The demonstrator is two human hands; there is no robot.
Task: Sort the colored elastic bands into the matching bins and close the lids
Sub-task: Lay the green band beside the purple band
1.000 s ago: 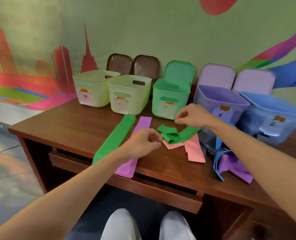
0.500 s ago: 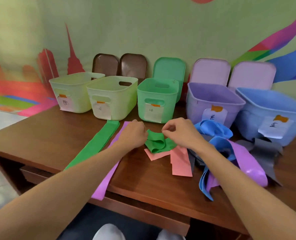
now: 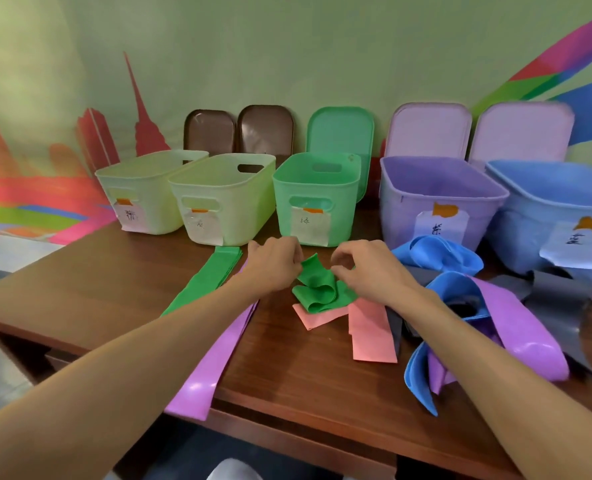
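Left hand [image 3: 274,265] has come forward since a second ago, from short of the pile up to the crumpled green band [image 3: 317,289]. Right hand [image 3: 369,268] has drawn in from the band's far end. Both now sit one on each side of it, close together but apart from each other.

Left hand: fingers curled, pinching the band's raised flap at its left edge.
Right hand: thumb and forefinger arched, tips down on the band's right side and gripping there. Its other fingers are hidden under the palm.

Crumpled green band: bunched in loose folds on the surface [image 3: 114,271], just in front of the green bin [image 3: 317,195], partly over the pink bands [image 3: 370,336].

Flat green band [image 3: 202,282] lies straight, left of the left forearm. Long purple band [image 3: 215,358] runs beside it, partly hidden by that forearm, with its near end hanging over the surface edge.

Right side: a tangle of blue band [image 3: 436,254], glossy purple band [image 3: 523,327] and grey band [image 3: 561,296], in front of the purple bin [image 3: 436,192] and blue bin [image 3: 557,206].

Left of the green bin stand the far-left pale bin [image 3: 142,188] and second pale bin [image 3: 221,199]. All five bins stand open.

Leaning on the wall behind them are the green lid [image 3: 339,129], a brown lid [image 3: 209,131] and a lilac lid [image 3: 429,129], among others. Paper labels [image 3: 310,226] are taped to the bin fronts, the writing too small to read.
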